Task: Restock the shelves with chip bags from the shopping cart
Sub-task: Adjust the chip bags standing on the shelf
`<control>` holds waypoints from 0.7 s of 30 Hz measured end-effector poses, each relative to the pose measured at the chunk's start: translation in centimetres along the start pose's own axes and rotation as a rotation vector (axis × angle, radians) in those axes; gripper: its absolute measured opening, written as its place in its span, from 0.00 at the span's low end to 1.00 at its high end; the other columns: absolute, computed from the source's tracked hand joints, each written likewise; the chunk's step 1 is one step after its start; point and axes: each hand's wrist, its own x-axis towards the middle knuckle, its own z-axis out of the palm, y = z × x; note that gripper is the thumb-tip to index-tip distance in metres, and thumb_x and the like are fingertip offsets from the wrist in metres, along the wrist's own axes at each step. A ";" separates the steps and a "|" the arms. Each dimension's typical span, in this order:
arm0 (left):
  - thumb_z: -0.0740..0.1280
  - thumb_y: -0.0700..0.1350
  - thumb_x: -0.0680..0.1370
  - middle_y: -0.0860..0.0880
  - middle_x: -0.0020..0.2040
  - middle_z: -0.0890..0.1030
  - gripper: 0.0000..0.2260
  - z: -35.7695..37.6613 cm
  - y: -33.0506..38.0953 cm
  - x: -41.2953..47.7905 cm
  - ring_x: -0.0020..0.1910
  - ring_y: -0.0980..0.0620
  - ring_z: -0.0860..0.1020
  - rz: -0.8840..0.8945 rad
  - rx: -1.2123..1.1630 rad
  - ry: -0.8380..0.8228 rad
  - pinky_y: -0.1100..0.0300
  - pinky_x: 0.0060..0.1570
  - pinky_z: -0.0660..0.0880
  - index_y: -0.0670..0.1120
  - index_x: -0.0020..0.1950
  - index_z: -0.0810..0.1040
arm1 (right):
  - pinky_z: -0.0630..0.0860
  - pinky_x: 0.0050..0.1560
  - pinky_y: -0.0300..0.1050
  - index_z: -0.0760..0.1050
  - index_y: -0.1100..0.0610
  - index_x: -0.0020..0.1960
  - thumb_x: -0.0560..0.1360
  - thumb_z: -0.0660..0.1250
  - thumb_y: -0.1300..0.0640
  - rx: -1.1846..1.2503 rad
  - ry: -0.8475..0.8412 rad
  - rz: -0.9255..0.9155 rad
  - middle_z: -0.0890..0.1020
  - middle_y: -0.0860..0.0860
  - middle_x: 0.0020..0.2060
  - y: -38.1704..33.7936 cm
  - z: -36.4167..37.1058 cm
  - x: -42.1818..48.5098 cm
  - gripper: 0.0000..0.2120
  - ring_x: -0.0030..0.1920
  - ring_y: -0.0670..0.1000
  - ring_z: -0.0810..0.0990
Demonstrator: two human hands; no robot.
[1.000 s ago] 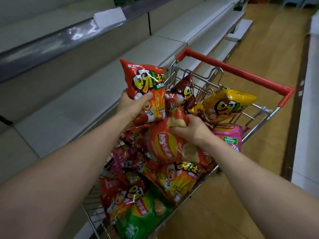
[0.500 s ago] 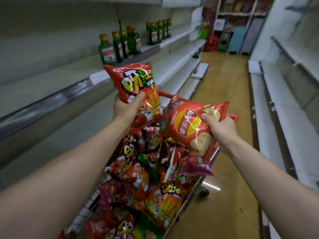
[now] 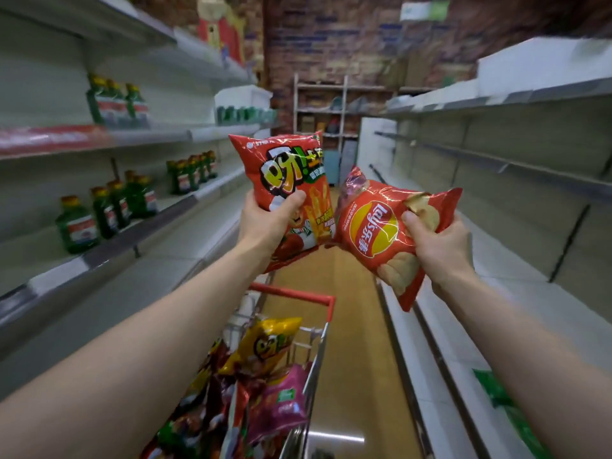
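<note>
Store aisle, seen over my own arms: my left grip [image 3: 265, 223] is closed round the lower half of a red fries-snack bag [image 3: 288, 173], held upright; my right grip [image 3: 437, 246] clutches a tilted red potato-chip bag [image 3: 371, 233] just beside it; both bags are raised above the shopping cart [image 3: 291, 293], where a yellow bag [image 3: 268, 346] and a pink bag [image 3: 281, 402] lie among others; green bottles [image 3: 109, 207] line the left shelves [image 3: 185, 240].

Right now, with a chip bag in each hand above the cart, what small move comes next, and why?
Probably swing the left hand toward the left shelf and set its red fries-snack bag there. Both bags are clear of the shopping cart, the right hand grips the Lay's bag, and that shelf has room beside the green bottles.
</note>
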 end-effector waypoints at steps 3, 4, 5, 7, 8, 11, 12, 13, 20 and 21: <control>0.77 0.56 0.68 0.52 0.57 0.81 0.28 4.7 1.9 0.8 0.53 0.49 0.81 0.053 -0.033 -0.069 0.45 0.58 0.77 0.52 0.64 0.72 | 0.77 0.41 0.41 0.69 0.55 0.65 0.73 0.73 0.52 0.013 0.056 -0.062 0.79 0.50 0.52 -1.8 -2.8 2.6 0.24 0.45 0.49 0.81; 0.77 0.58 0.66 0.51 0.57 0.81 0.30 6.5 2.6 1.1 0.53 0.48 0.81 0.059 -0.047 -0.093 0.45 0.57 0.77 0.52 0.64 0.72 | 0.76 0.40 0.39 0.69 0.55 0.64 0.74 0.73 0.52 0.008 0.081 -0.087 0.79 0.50 0.51 -2.4 -4.0 3.6 0.23 0.44 0.47 0.80; 0.77 0.59 0.64 0.51 0.57 0.81 0.32 8.3 3.2 1.5 0.54 0.48 0.81 0.069 -0.062 -0.114 0.44 0.57 0.77 0.52 0.64 0.72 | 0.76 0.40 0.39 0.69 0.54 0.62 0.74 0.73 0.53 0.008 0.104 -0.104 0.79 0.49 0.51 -2.8 -5.3 4.7 0.21 0.43 0.46 0.80; 0.77 0.60 0.63 0.51 0.57 0.80 0.34 12.0 4.5 2.0 0.53 0.48 0.81 0.078 -0.087 -0.171 0.45 0.57 0.77 0.52 0.65 0.71 | 0.80 0.44 0.45 0.69 0.51 0.59 0.73 0.73 0.51 0.010 0.168 -0.124 0.79 0.50 0.52 -3.8 -7.9 6.6 0.19 0.46 0.49 0.81; 0.77 0.59 0.66 0.51 0.57 0.80 0.31 13.8 5.1 2.1 0.53 0.48 0.81 0.081 -0.102 -0.207 0.46 0.57 0.77 0.51 0.64 0.71 | 0.80 0.47 0.48 0.69 0.51 0.59 0.73 0.73 0.51 0.006 0.203 -0.124 0.80 0.50 0.53 -4.2 -9.3 7.4 0.19 0.47 0.51 0.82; 0.76 0.55 0.70 0.51 0.56 0.80 0.24 19.3 6.3 2.0 0.52 0.49 0.81 0.091 -0.158 -0.292 0.48 0.57 0.77 0.52 0.62 0.71 | 0.78 0.42 0.42 0.70 0.53 0.63 0.74 0.72 0.50 -0.015 0.320 -0.125 0.80 0.50 0.54 -5.3 -13.8 9.2 0.21 0.48 0.51 0.81; 0.75 0.54 0.71 0.51 0.57 0.80 0.24 21.2 6.8 1.7 0.52 0.50 0.80 0.086 -0.169 -0.319 0.49 0.57 0.77 0.51 0.62 0.72 | 0.74 0.38 0.38 0.70 0.54 0.63 0.74 0.72 0.50 -0.015 0.361 -0.131 0.79 0.50 0.53 -5.7 -15.3 9.7 0.21 0.47 0.50 0.80; 0.75 0.54 0.71 0.51 0.56 0.80 0.23 23.0 7.0 1.5 0.53 0.49 0.80 0.077 -0.178 -0.347 0.49 0.57 0.77 0.51 0.61 0.72 | 0.72 0.35 0.35 0.71 0.55 0.63 0.75 0.71 0.50 -0.010 0.395 -0.132 0.79 0.50 0.52 -6.0 -16.9 10.2 0.21 0.45 0.49 0.79; 0.75 0.54 0.71 0.47 0.53 0.83 0.18 34.6 8.8 0.1 0.49 0.47 0.82 -0.057 -0.242 -0.555 0.51 0.54 0.78 0.50 0.56 0.75 | 0.80 0.45 0.48 0.73 0.57 0.58 0.74 0.71 0.46 0.062 0.587 -0.021 0.81 0.52 0.48 -8.4 -25.9 12.5 0.19 0.43 0.51 0.81; 0.76 0.54 0.70 0.46 0.52 0.83 0.18 36.1 8.9 0.1 0.48 0.46 0.83 -0.095 -0.252 -0.592 0.50 0.54 0.78 0.49 0.55 0.76 | 0.79 0.40 0.46 0.73 0.57 0.58 0.75 0.70 0.47 0.071 0.613 -0.017 0.81 0.53 0.48 -8.6 -27.0 12.6 0.18 0.42 0.51 0.81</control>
